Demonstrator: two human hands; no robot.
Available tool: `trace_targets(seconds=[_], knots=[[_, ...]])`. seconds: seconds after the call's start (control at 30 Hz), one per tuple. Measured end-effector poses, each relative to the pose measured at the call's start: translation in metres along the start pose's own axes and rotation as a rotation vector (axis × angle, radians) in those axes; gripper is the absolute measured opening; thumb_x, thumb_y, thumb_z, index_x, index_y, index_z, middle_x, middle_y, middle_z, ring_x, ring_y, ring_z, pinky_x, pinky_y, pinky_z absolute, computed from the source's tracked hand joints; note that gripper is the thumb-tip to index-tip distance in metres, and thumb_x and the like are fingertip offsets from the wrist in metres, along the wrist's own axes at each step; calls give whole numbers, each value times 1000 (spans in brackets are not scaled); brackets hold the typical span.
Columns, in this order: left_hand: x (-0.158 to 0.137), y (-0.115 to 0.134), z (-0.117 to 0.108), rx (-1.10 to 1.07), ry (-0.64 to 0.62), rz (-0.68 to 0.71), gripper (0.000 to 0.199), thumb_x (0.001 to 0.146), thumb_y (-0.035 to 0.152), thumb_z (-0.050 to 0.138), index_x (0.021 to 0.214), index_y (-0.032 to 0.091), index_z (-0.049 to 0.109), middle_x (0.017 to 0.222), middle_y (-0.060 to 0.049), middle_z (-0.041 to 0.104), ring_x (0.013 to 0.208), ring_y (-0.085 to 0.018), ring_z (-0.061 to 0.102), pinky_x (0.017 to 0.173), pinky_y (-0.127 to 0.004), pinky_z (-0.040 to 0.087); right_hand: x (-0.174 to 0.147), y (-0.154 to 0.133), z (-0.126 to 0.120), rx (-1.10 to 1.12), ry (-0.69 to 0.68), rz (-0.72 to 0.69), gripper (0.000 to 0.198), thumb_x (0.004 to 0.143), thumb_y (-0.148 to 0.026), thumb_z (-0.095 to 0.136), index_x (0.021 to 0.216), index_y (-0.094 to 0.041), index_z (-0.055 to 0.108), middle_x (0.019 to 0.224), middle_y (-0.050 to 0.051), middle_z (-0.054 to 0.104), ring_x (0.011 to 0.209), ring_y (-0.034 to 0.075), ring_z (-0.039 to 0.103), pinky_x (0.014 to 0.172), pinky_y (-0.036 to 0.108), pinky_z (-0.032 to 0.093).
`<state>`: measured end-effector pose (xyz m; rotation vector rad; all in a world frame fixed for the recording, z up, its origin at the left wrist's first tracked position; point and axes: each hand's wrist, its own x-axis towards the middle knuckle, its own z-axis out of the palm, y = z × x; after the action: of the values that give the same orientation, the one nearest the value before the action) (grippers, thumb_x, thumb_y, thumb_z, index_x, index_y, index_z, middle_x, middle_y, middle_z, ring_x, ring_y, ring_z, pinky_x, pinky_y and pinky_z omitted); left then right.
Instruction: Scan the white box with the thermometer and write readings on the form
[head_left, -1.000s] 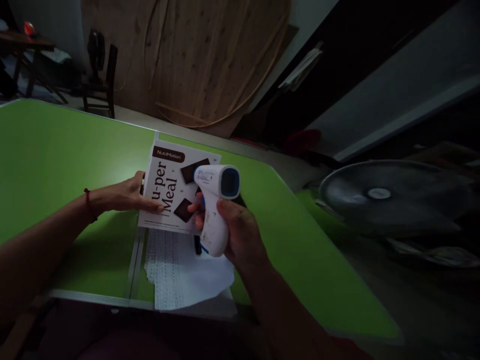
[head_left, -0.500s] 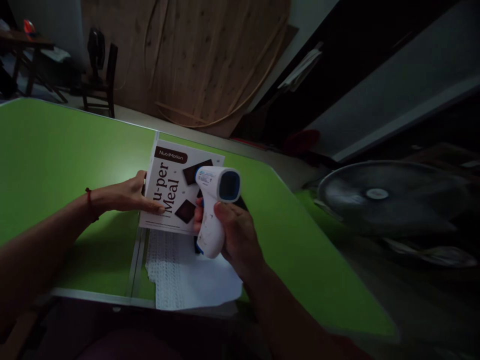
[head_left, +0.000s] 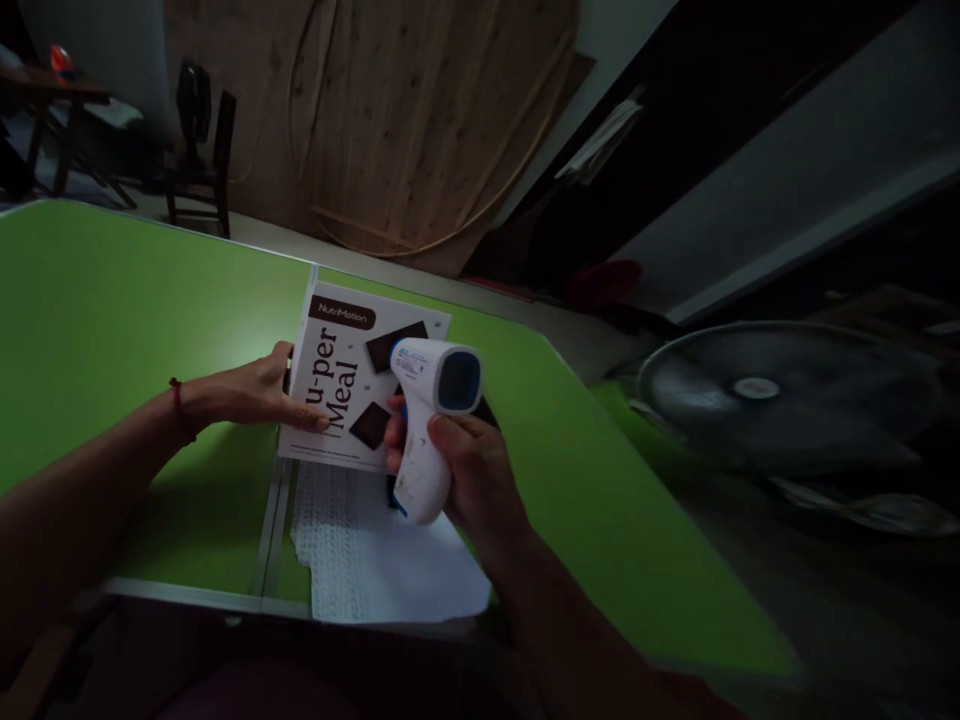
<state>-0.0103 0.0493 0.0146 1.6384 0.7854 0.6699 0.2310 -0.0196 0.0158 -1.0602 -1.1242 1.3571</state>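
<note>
My right hand (head_left: 480, 465) is wrapped round the handle of a white and blue infrared thermometer (head_left: 424, 450), its dark screen end facing back toward me. Just beyond it stands a white box (head_left: 356, 390) printed "NutriMotion" and "Meal", with dark squares on its front. My left hand (head_left: 262, 390) grips the box at its left edge, the thumb lying across the front. The thermometer covers the box's right part. Below the box, white sheets (head_left: 412, 560) and a strip of textured white material (head_left: 334, 550) lie on the green table (head_left: 150, 280).
A metal-edged seam divides the tabletop near the box. Off the right side is a large fan (head_left: 750, 420). Behind the table are a dark chair (head_left: 199, 180) with a small fan on it, a wooden panel (head_left: 427, 120) and a brown side table (head_left: 60, 85).
The thermometer in my right hand has dropped very slightly. My left hand and the box have barely moved.
</note>
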Motion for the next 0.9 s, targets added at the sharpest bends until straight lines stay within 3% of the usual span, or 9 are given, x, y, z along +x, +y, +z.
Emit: trace_targets(seconds=[0.07, 0.17, 0.27, 0.33, 0.47, 0.63, 0.73, 0.83, 0.9], knots=[[-1, 2, -1, 43, -2, -76, 71, 69, 32, 88, 123, 14, 45, 115, -16, 64, 107, -35, 68, 84, -54, 61, -1, -2, -5, -17, -20, -14, 39, 62, -48, 79, 85, -18, 71, 66, 1, 66, 50, 14, 58, 48, 29, 49], [-1, 4, -2, 38, -47, -53, 73, 72, 33, 85, 129, 15, 42, 115, -16, 64, 106, -35, 69, 79, -49, 62, 1, -8, -22, -77, 20, -119, 34, 64, -48, 76, 81, -20, 69, 66, 1, 64, 51, 15, 55, 48, 30, 46], [-2, 3, -4, 63, -61, -65, 76, 72, 36, 85, 131, 16, 42, 116, -16, 64, 100, -34, 71, 72, -44, 63, 10, -15, -46, -253, 283, -227, 37, 69, -56, 70, 77, -20, 67, 68, 2, 63, 57, 16, 56, 50, 30, 45], [-2, 4, -5, 81, -64, -91, 78, 71, 36, 86, 132, 16, 42, 119, -17, 63, 99, -34, 72, 70, -43, 64, 18, -17, -59, -489, 384, -177, 41, 70, -60, 68, 69, -20, 65, 63, 3, 62, 57, 17, 55, 50, 30, 42], [-3, 12, -6, 122, -91, -115, 73, 75, 38, 84, 133, 15, 45, 125, -20, 62, 101, -35, 72, 69, -43, 64, 32, -8, -63, -990, 276, -5, 45, 71, -63, 70, 59, -20, 61, 59, 6, 64, 51, 17, 55, 47, 30, 37], [-3, 26, -4, 147, -180, -44, 55, 80, 37, 80, 125, 15, 57, 121, -18, 67, 99, -34, 73, 69, -41, 65, 39, 7, -44, -1549, 227, 22, 47, 84, -59, 63, 62, -19, 64, 69, 14, 70, 63, 24, 65, 55, 33, 39], [-3, 27, -3, 133, -183, -43, 54, 81, 37, 80, 124, 15, 57, 119, -18, 68, 98, -32, 73, 71, -42, 65, 37, 7, -38, -1710, 215, 35, 47, 88, -58, 61, 69, -16, 68, 76, 17, 72, 70, 28, 68, 57, 34, 40], [-3, 22, -5, 114, -143, -64, 60, 78, 40, 82, 127, 16, 56, 117, -18, 69, 97, -31, 73, 72, -42, 64, 30, 5, -38, -1728, 241, -178, 39, 90, -50, 61, 83, -13, 70, 86, 18, 73, 74, 27, 68, 57, 32, 39], [-3, 18, -7, 76, -138, -40, 61, 76, 38, 84, 126, 16, 56, 113, -16, 71, 95, -30, 74, 72, -40, 64, 26, 7, -39, -1691, 147, -368, 21, 89, -33, 63, 84, -14, 70, 87, 15, 74, 75, 24, 68, 59, 30, 40]])
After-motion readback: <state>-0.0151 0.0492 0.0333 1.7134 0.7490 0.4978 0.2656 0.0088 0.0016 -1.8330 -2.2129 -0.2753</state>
